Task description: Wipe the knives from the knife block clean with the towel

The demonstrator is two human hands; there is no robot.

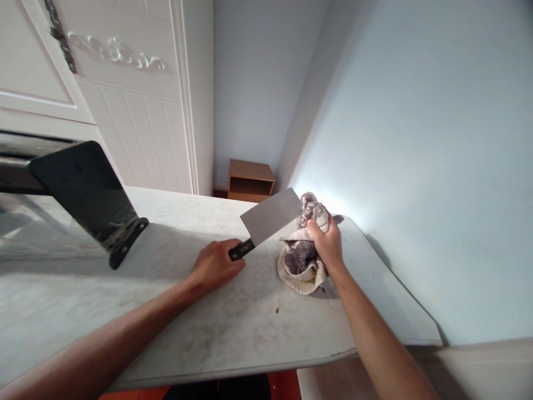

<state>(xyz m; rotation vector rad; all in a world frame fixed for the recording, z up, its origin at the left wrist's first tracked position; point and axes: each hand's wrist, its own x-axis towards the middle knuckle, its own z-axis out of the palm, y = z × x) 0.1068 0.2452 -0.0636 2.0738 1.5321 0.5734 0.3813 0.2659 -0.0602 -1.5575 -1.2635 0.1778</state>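
My left hand (217,263) is closed round the black handle of a cleaver (272,215), whose broad grey blade points up and to the right above the table. In my right hand (327,240) is a bunched cloth (302,258), cream with dark purplish-grey patches. Part of the cloth hangs down toward the tabletop, and its upper end is close by the blade's far corner. Whether cloth and blade touch, I cannot tell. A small brown spot (277,309) lies on the table below the cloth.
The pale marbled table (233,333) runs up to the light blue wall (437,166) on the right. At left a dark panel on a black foot (83,189) stands on the table. Behind are a white cabinet (137,128) and a low wooden box (251,172).
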